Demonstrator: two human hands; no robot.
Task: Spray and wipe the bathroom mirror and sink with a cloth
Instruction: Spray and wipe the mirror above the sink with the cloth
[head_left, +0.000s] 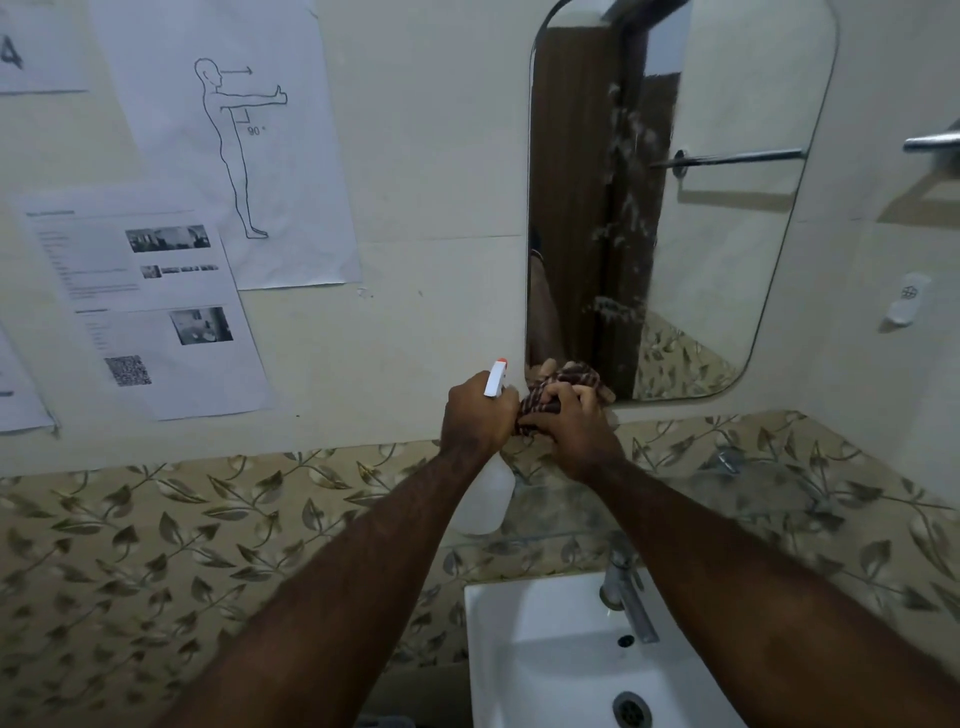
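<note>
I see the checked cloth (561, 396) bunched up soft at the low left corner of the rounded mirror (727, 218). The right hand (574, 423) has its fingers curled tight round it. Just beside it, the left hand (478, 415) grips the neck of a smooth white plastic spray bottle (487, 501). White bubbly drips (623, 208) run down the glass. Below sits the shiny white sink (540, 654) with its metal tap (626, 597).

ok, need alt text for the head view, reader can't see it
A person's right hand holds a checked cloth at the lower left corner of a wall mirror streaked with droplets, while the left hand grips a white spray bottle beside it. Below are a white sink and tap; printed sheets hang on the wall to the left.
</note>
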